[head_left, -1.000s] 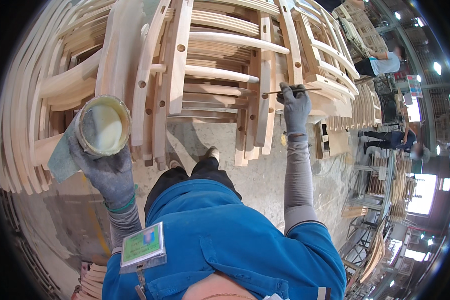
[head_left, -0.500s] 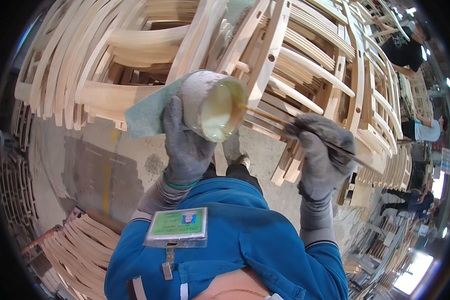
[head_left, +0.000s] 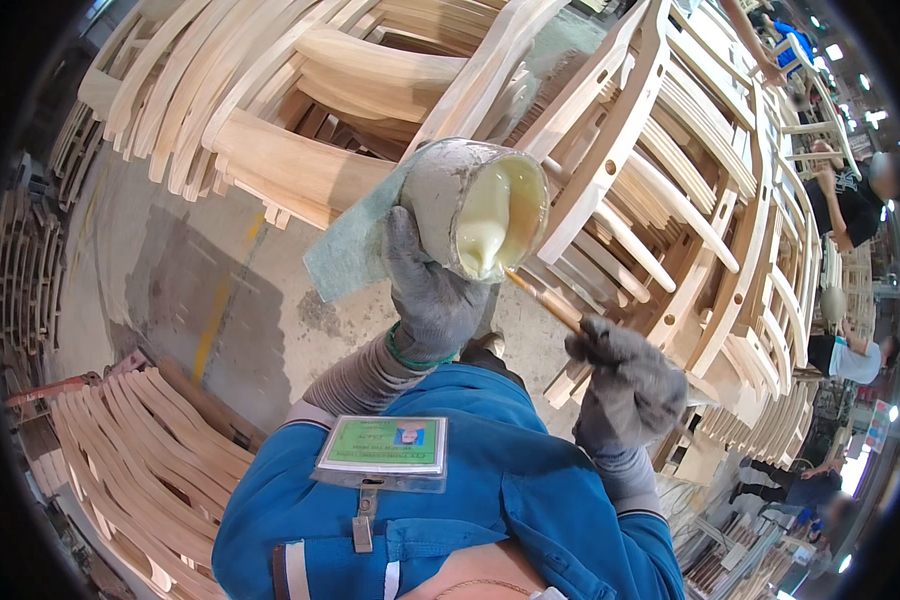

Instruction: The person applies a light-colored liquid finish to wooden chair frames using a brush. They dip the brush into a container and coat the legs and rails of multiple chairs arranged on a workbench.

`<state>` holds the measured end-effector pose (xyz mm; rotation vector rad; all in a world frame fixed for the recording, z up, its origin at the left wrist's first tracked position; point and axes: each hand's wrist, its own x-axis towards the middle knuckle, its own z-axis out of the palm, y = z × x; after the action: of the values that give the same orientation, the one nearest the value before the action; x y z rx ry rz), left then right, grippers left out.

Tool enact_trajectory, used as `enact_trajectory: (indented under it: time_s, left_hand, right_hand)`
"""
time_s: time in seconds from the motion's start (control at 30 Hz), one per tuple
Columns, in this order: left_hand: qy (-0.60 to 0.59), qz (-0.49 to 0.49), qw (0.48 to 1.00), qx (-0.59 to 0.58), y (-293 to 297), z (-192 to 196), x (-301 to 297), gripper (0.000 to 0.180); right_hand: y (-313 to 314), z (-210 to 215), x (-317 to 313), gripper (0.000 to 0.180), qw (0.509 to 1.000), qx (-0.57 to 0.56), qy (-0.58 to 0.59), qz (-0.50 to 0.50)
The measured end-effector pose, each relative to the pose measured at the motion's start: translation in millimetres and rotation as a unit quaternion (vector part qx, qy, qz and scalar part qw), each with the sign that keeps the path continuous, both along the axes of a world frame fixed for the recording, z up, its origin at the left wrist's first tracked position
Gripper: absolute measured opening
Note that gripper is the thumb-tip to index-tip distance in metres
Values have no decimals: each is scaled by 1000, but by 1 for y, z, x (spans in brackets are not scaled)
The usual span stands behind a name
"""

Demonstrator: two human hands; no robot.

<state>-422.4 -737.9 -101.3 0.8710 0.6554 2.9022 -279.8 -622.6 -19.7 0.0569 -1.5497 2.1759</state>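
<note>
Here the grey-gloved left hand (head_left: 432, 295) grips a tilted, glue-filled grey cup (head_left: 478, 208); the right hand (head_left: 625, 385), just below, clasps a thin wooden brush (head_left: 545, 302), apparently loading glue, needing a steady dip.

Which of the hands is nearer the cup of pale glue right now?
Left. The left hand grips the tilted glue cup from below. The right hand sits lower right, apart from the cup, holding a thin brush that reaches its rim.
</note>
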Motion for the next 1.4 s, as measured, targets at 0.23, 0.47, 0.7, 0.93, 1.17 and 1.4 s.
enact_trajectory:
  time_s: [0.23, 0.47, 0.7, 0.93, 1.17, 1.4]
  left_hand:
    - [-49, 185, 962, -192, 2, -20, 7, 50]
    - [-153, 279, 905, -282, -20, -40, -17, 41]
    - [-158, 360, 834, -387, -74, -37, -28, 63]
    - [-108, 391, 809, -425, -83, -31, -27, 78]
    - [-172, 369, 852, -330, -80, -18, -28, 73]
    - [-204, 338, 863, -316, -79, -26, -26, 76]
  right_hand:
    - [-10, -6, -28, 18, 978, 176, 62, -93]
    - [48, 24, -130, 14, 924, 322, -177, -105]
    - [95, -16, -211, 18, 816, 509, -270, 39]
    - [93, -35, -219, 18, 795, 562, -215, 75]
    - [84, -25, -208, 17, 778, 589, -192, 107]
    - [78, -26, -207, 20, 798, 554, -228, 74]
